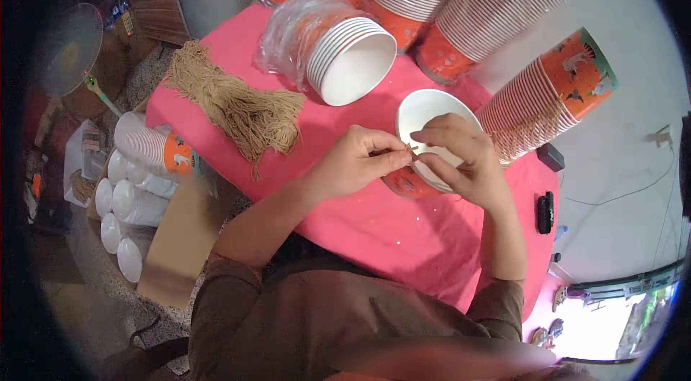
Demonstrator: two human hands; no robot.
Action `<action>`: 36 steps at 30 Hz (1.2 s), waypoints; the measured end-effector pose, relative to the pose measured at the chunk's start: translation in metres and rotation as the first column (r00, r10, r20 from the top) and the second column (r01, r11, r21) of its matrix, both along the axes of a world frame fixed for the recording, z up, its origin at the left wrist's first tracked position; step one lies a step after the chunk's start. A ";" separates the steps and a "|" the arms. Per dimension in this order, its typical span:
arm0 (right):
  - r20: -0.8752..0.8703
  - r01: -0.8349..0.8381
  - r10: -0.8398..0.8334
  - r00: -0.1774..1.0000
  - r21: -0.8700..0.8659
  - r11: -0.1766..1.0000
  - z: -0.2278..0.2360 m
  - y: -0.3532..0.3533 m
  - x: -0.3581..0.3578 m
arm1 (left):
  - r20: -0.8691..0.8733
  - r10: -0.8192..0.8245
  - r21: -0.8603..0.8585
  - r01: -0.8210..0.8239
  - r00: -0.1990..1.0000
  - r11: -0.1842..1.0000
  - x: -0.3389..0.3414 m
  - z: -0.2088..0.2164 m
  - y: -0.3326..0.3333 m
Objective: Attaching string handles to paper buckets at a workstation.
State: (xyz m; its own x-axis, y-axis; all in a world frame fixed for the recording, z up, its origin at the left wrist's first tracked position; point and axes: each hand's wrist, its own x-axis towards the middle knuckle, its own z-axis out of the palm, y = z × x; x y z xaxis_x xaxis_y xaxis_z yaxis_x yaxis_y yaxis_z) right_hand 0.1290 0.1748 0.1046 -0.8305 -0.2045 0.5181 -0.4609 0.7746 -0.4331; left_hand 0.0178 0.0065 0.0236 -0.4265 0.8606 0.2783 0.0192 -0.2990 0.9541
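Note:
My left hand [363, 156] is closed in a pinch, thumb against forefinger, on a short tan bit of cord [412, 148]. Close beside it is my right hand [464, 159], its forefinger and thumb curved with a gap between them at the cord's end. Both hands are over the near rim of a white-lined paper bucket [426, 109], whose orange outside shows below my fingers. The bucket stands upright on the pink-covered table [381, 226]. How the cord meets the rim is hidden by my fingertips.
A bundle of tan cords [237, 104] lies at left. Nested white buckets [353, 61] lie on their side, partly in clear plastic. Tall bucket stacks [497, 10] line the back; another stack [533, 104] stands at right. On the floor is a cardboard box [176, 251] with more buckets.

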 end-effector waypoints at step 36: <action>0.137 -0.005 -0.005 0.991 0.069 0.998 -0.018 -0.013 -0.017 | -0.197 0.457 0.274 -0.398 0.867 0.875 0.013 -0.030 -0.006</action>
